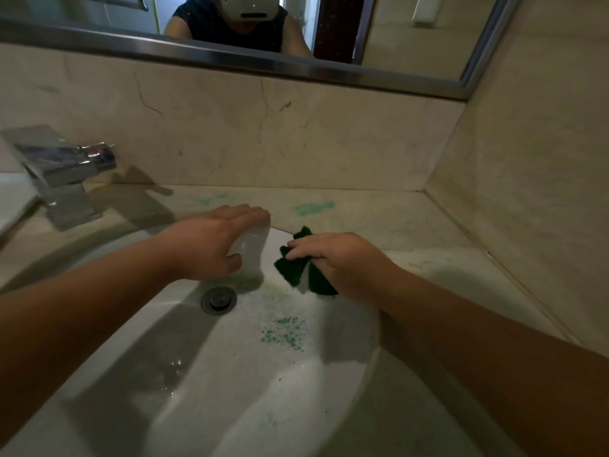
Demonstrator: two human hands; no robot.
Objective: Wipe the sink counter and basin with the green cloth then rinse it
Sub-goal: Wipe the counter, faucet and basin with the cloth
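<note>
My right hand (pixel 333 258) grips the dark green cloth (pixel 306 275), crumpled, against the far wall of the white basin (pixel 230 374) just below its rim. My left hand (pixel 214 242) lies flat with straight fingers on the basin's far rim, thumb down on the inner wall. Green specks (pixel 285 331) are scattered on the basin floor to the right of the round drain (pixel 219 300). Green smears (pixel 313 207) mark the beige stone counter (pixel 395 222) behind the basin.
A square chrome tap (pixel 62 173) stands at the back left of the basin. A stone backsplash (pixel 263 140) and a side wall on the right close in the counter. Above hangs a metal-framed mirror (pixel 230 61) reflecting a person.
</note>
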